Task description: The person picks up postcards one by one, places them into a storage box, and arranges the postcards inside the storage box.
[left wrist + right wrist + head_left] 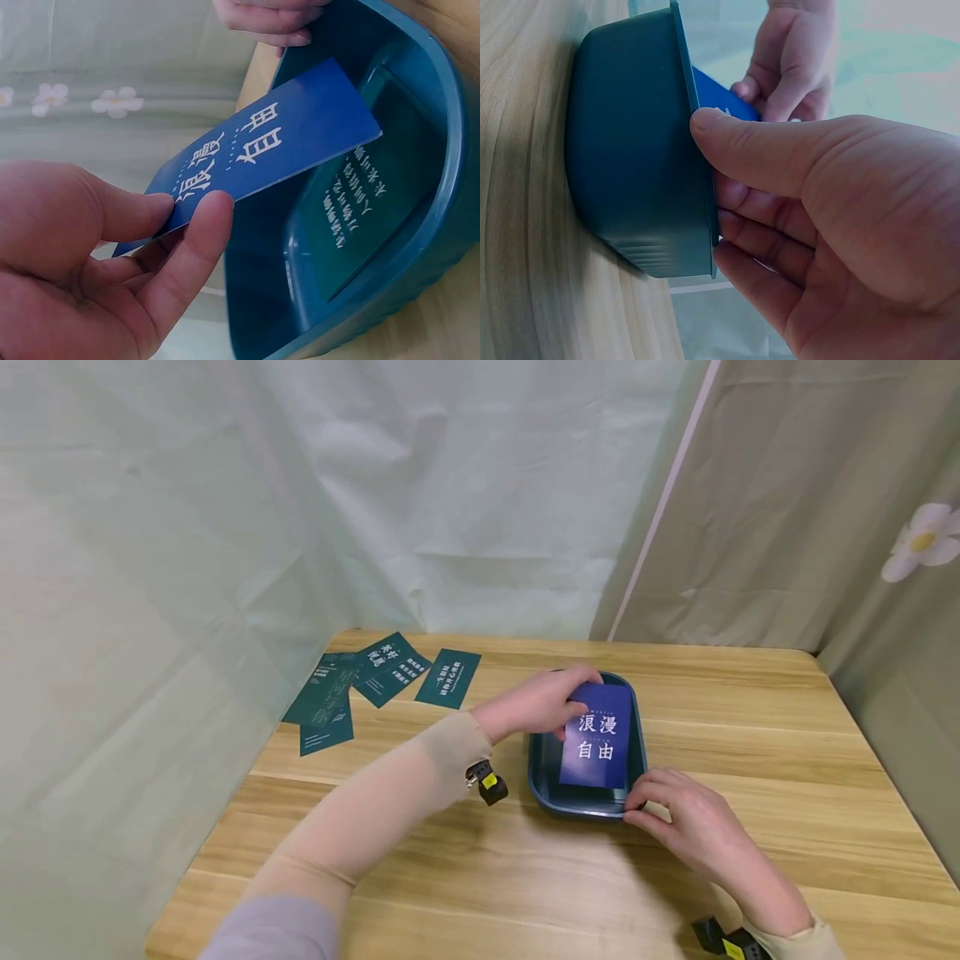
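Observation:
A blue card [596,772] with white characters is pinched at its edge between the thumb and fingers of my left hand [536,700]. The card hangs tilted over a dark teal plastic bin [450,142], partly inside its opening. At the bin's near right corner, my right hand [693,822] grips the rim, thumb on the outside and fingers over the edge, as the right wrist view shows. On the bin's floor lies a green card [360,202] with white writing, seen in the left wrist view. From the head view the blue card mostly covers it.
Several dark green cards lie at the table's far left: an overlapping group [322,693], a tilted one [390,668] beside it, and another [448,678] nearer the bin. Pale curtains [480,493] hang behind the wooden table [750,718] and along its sides.

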`<move>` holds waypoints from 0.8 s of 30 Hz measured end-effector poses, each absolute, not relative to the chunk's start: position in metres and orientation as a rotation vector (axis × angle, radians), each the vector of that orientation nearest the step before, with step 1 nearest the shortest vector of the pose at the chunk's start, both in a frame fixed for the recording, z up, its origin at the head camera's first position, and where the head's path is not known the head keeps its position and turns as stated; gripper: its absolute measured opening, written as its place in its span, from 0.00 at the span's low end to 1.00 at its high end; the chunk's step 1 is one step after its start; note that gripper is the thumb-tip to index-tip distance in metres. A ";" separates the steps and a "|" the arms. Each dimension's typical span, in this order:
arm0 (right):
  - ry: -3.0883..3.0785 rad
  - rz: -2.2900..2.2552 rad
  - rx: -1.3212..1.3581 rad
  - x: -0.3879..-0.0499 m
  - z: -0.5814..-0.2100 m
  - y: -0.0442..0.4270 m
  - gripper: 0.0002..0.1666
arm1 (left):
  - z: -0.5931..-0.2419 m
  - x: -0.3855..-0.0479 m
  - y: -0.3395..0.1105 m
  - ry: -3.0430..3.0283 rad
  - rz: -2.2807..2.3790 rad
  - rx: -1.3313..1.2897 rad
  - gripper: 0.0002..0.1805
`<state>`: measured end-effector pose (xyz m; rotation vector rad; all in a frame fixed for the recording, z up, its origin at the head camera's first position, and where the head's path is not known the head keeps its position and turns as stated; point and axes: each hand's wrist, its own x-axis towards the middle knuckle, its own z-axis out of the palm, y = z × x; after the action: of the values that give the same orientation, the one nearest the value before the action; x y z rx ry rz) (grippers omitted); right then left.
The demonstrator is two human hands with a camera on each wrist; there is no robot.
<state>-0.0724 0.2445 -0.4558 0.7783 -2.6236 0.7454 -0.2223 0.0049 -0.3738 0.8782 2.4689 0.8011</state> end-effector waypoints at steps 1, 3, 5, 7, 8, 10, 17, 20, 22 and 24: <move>-2.625 0.745 0.779 -0.072 -0.456 0.245 0.16 | -0.376 -0.224 0.006 2.460 0.801 0.881 0.26; -2.628 0.747 0.780 -0.072 -0.455 0.245 0.16 | -0.379 -0.226 0.008 2.449 0.795 0.889 0.26; -2.631 0.748 0.779 -0.072 -0.455 0.245 0.16 | -0.382 -0.228 0.010 2.445 0.784 0.896 0.26; -2.636 0.748 0.779 -0.073 -0.455 0.245 0.15 | -0.386 -0.230 0.012 2.438 0.776 0.896 0.26; -2.640 0.750 0.779 -0.073 -0.455 0.245 0.14 | -0.388 -0.231 0.013 2.434 0.771 0.891 0.26; -2.649 0.749 0.781 -0.073 -0.455 0.245 0.12 | -0.391 -0.232 0.014 2.423 0.768 0.874 0.26; -2.636 0.748 0.781 -0.073 -0.456 0.244 0.17 | -0.403 -0.237 0.020 2.428 0.745 0.825 0.22; -2.629 0.745 0.780 -0.073 -0.456 0.244 0.18 | -0.405 -0.239 0.024 2.468 0.695 0.818 0.20; -2.629 0.747 0.776 -0.073 -0.456 0.244 0.18 | -0.407 -0.240 0.026 2.514 0.628 0.816 0.19; -2.632 0.748 0.770 -0.073 -0.456 0.244 0.18 | -0.408 -0.241 0.029 2.575 0.532 0.818 0.20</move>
<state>-0.0729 0.2438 -0.4556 0.7700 -2.6316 0.7479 -0.2411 0.0289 -0.4085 0.8176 2.5747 0.5322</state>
